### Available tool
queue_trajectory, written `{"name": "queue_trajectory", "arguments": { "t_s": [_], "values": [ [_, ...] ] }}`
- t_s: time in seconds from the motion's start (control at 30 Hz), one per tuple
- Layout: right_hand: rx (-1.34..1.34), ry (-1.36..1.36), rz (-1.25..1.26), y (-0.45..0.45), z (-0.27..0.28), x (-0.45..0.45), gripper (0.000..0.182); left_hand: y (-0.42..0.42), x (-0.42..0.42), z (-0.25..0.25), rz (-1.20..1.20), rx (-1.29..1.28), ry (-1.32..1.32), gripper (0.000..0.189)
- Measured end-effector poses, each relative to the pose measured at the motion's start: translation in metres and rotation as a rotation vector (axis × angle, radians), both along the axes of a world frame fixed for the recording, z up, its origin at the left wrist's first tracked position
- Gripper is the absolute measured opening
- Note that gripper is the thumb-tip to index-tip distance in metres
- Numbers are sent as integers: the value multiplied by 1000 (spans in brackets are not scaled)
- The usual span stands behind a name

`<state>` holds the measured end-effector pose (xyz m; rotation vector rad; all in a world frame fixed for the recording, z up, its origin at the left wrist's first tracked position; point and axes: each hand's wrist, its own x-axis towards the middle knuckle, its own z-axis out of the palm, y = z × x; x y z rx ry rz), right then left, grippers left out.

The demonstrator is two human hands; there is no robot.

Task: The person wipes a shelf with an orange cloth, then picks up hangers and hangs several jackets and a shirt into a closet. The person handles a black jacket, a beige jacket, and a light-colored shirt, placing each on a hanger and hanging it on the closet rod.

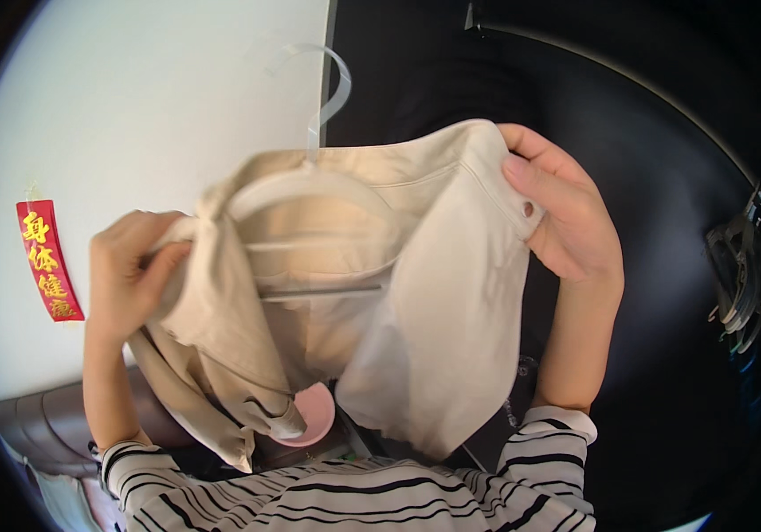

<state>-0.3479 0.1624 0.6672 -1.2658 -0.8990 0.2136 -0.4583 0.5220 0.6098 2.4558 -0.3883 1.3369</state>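
A beige cloth garment (460,299) with a collar hangs open in front of me on a pale clothes hanger (334,80). The hanger's hook rises above the garment, and its curved arms and bar show inside the open front. At the left, my left hand (131,272) pinches a bunched edge of the cloth. My right hand (563,206) grips the upper right corner between thumb and fingers, near a small round hole in the fabric. The garment's lower part is blurred.
Behind the garment are a white wall (154,86) and a dark panel (620,199). A red paper strip (50,259) with gold writing is on the wall. Several hangers (743,272) hang at the far right. Below are a pink bowl (317,415) and a brown padded seat (54,425).
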Motion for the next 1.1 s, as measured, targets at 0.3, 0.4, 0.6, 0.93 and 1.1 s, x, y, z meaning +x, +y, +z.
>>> {"name": "queue_trajectory", "arguments": {
  "t_s": [0.3, 0.4, 0.6, 0.93, 1.1],
  "values": [
    [-377, -34, -54, -10, -6, -59, 42, -21, 68, -6, -81, -348, -111, 13],
    [-672, -398, -269, -45, -18, -68, 31, -22, 82, -5, -188, -493, -49, 12],
    [-633, -879, -701, -76, -21, -60, 58, -56, 109, 0, -414, -433, 64, 14],
    [-439, -93, -375, -93, -63, -59, 34, -99, 146, 25, -593, -229, 121, 16],
    [7, 235, -320, -95, -59, -66, 43, -122, 158, 38, -640, -217, 89, 23]
  ]
}}
